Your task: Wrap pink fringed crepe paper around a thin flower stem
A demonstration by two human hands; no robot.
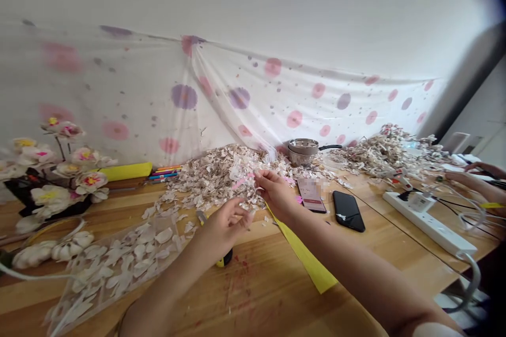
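The counter (256, 295) is made of light brown wood, with some red marks on it. Behind it is a white wall. A thin plastic sheet (276, 95) with pink and purple dots hangs across the wall. On the left stand fake flowers (59, 168), white with pink and yellow middles. A clear bag (118, 266) with petals in it lies flat near them. A long yellow strip (310, 260) runs across the wood. Two phones (348, 210) lie side by side. Behind them are metal bowls (302, 150), and a white power strip (430, 226) sits on the right.

The pile of petals (213, 174) is in the middle of the counter, up against the plastic sheet. The petals are small, pale and thin, mostly cream with a little brown. Some have spilled onto the wood.

The right hand (276, 192) is at the front edge of the pile. It pinches a pale petal (248, 178) between thumb and fingers. The left hand (225, 226) is just below it. Its fingertips are pressed together, and I cannot tell if anything is between them.

A small black and yellow thing (226, 259) peeks out from under the left hand, so most of it is hidden. One phone's screen is blurred. Another person's hand (480, 169) is cut off at the right edge. The top right corner is dark.
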